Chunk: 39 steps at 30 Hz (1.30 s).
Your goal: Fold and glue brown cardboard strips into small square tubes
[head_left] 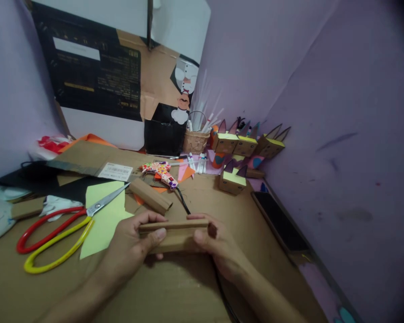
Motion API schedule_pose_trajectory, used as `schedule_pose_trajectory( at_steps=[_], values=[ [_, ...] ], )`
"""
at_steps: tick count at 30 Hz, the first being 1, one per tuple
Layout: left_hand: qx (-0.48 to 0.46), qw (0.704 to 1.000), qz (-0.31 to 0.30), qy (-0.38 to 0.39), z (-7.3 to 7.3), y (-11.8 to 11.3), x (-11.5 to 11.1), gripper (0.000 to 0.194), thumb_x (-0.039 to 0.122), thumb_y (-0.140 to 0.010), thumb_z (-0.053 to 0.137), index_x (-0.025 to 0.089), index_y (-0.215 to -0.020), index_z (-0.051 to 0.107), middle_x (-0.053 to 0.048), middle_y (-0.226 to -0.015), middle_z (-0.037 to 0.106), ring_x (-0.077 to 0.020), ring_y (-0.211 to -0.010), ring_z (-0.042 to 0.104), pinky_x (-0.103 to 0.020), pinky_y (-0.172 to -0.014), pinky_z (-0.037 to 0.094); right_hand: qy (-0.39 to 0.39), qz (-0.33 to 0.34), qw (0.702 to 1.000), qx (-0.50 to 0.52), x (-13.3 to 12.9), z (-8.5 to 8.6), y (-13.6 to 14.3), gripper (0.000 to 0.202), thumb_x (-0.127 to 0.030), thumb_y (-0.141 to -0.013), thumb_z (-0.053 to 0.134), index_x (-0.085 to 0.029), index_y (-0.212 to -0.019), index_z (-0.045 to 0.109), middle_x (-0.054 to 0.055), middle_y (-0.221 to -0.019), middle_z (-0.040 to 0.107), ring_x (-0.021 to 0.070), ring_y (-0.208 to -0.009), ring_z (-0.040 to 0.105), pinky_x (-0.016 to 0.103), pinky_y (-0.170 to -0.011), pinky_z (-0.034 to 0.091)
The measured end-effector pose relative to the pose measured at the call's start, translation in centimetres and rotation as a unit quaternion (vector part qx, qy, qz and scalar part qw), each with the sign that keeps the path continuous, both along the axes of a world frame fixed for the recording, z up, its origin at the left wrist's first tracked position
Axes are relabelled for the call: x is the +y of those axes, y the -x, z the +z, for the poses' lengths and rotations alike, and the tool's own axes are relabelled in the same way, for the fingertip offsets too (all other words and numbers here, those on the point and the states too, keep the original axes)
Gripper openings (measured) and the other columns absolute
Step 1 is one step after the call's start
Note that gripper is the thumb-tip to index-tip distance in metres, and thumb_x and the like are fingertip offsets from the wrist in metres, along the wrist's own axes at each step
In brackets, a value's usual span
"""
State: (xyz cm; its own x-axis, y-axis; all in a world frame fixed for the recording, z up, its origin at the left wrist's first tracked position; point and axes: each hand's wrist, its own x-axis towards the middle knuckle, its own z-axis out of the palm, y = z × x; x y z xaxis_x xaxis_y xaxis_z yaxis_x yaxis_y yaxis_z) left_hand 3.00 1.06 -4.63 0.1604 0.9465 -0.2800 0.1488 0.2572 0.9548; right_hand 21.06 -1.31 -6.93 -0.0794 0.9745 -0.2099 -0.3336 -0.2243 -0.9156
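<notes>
Between my two hands is a folded cardboard tube (180,242), held level above the cardboard-covered table. My left hand (139,237) grips its left end, thumb on the near face and fingers behind and below. At the right end, my right hand (215,240) is closed round it in the same way, beside the tube's dark opening. Just beyond lies a second folded cardboard tube (151,196). Farther back rests a glue gun (160,171) with a flower pattern, its black cord (182,199) running toward my hands and passing beneath them.
Large scissors (87,213) with red and yellow handles lie at left over light green paper (99,240). A phone (283,222) lies along the right wall. Several small cardboard boxes with pointed ears (234,179) and a basket of sticks (197,141) stand at the back.
</notes>
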Motion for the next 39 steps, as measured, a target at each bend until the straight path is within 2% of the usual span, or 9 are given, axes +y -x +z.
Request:
schedule_pose_trajectory(
  at_steps=[4,10,17,23,25,28,31,35,39],
  values=[
    [0.004,1.000,0.000,-0.015,0.1,-1.0,-0.6,0.030,0.031,-0.062,0.068,0.015,-0.085,0.056,0.003,-0.063,0.059,-0.0105,-0.041,0.056,-0.022,-0.038,0.050,0.023,-0.022,0.999,-0.015,-0.4,0.1,0.7,0.030,-0.034,-0.056,0.079,-0.013,-0.074,0.066,-0.001,-0.063,0.063,0.0125,-0.057,0.060,0.023,-0.050,0.053],
    [0.045,0.998,-0.045,-0.011,0.1,-0.2,-0.7,0.028,0.038,-0.068,0.062,0.015,-0.058,0.051,0.006,-0.034,0.049,-0.0050,-0.026,0.038,-0.013,-0.026,0.025,-0.025,-0.071,0.997,-0.022,-0.6,0.2,0.2,0.030,-0.031,-0.056,0.079,-0.013,-0.077,0.066,0.001,-0.068,0.066,0.0132,-0.057,0.060,0.021,-0.043,0.053],
    [-0.065,0.991,-0.120,0.001,0.0,1.0,-0.3,0.025,0.034,-0.061,0.068,0.012,-0.056,0.056,-0.001,-0.037,0.057,-0.0092,-0.030,0.048,-0.017,-0.033,0.032,-0.041,-0.066,0.997,-0.018,-0.3,-0.2,0.3,0.038,-0.034,-0.052,0.080,-0.014,-0.079,0.063,0.001,-0.068,0.066,0.0141,-0.055,0.060,0.022,-0.040,0.051],
    [-0.162,0.978,-0.133,0.024,0.7,2.7,0.3,0.048,0.046,-0.064,0.068,0.012,-0.097,0.061,-0.005,-0.076,0.064,-0.0143,-0.063,0.060,-0.025,-0.055,0.049,-0.077,-0.030,0.994,-0.067,-0.2,0.1,-0.2,0.037,-0.036,-0.053,0.079,-0.013,-0.076,0.062,-0.001,-0.061,0.063,0.0125,-0.050,0.056,0.020,-0.038,0.047],
    [-0.180,0.967,-0.168,0.058,0.6,2.3,-0.1,0.048,0.048,-0.066,0.067,0.011,-0.096,0.061,-0.006,-0.079,0.063,-0.0144,-0.067,0.060,-0.023,-0.055,0.047,-0.086,-0.003,0.992,-0.092,-0.3,0.5,-0.1,0.033,-0.032,-0.050,0.080,-0.012,-0.068,0.061,-0.003,-0.051,0.058,0.0088,-0.042,0.049,0.017,-0.033,0.038],
    [-0.178,0.933,-0.290,0.117,-0.4,0.9,-1.2,0.047,0.053,-0.071,0.061,0.012,-0.093,0.059,-0.008,-0.076,0.065,-0.0164,-0.061,0.061,-0.023,-0.050,0.043,-0.103,0.038,0.983,-0.150,-0.5,0.9,0.3,0.030,-0.025,-0.048,0.081,-0.013,-0.064,0.059,-0.005,-0.050,0.055,0.0068,-0.041,0.044,0.016,-0.035,0.032],
    [-0.211,0.924,-0.281,0.151,-1.5,-0.3,-2.0,0.050,0.060,-0.075,0.050,0.014,-0.096,0.056,-0.009,-0.075,0.067,-0.0179,-0.056,0.061,-0.027,-0.050,0.043,-0.143,0.008,0.979,-0.147,-0.5,1.1,0.4,0.038,-0.024,-0.049,0.080,-0.016,-0.080,0.059,-0.003,-0.066,0.061,0.0105,-0.055,0.053,0.019,-0.048,0.040],
    [-0.255,0.938,-0.218,0.089,-1.9,-0.8,-2.1,0.044,0.052,-0.077,0.054,0.013,-0.094,0.063,-0.007,-0.078,0.065,-0.0151,-0.066,0.058,-0.027,-0.062,0.045,-0.191,-0.051,0.975,-0.102,-0.2,1.2,0.4,0.052,-0.025,-0.052,0.077,-0.021,-0.095,0.048,-0.004,-0.074,0.057,0.0075,-0.048,0.045,0.018,-0.040,0.036],
    [-0.278,0.924,-0.261,0.021,-1.3,-0.8,-1.9,0.043,0.042,-0.079,0.058,0.020,-0.115,0.058,-0.005,-0.095,0.064,-0.0175,-0.088,0.057,-0.028,-0.081,0.042,-0.229,-0.075,0.965,-0.100,-0.7,1.4,0.6,0.045,-0.016,-0.054,0.072,-0.022,-0.090,0.046,-0.004,-0.078,0.055,0.0071,-0.053,0.047,0.017,-0.044,0.038]
  ],
)
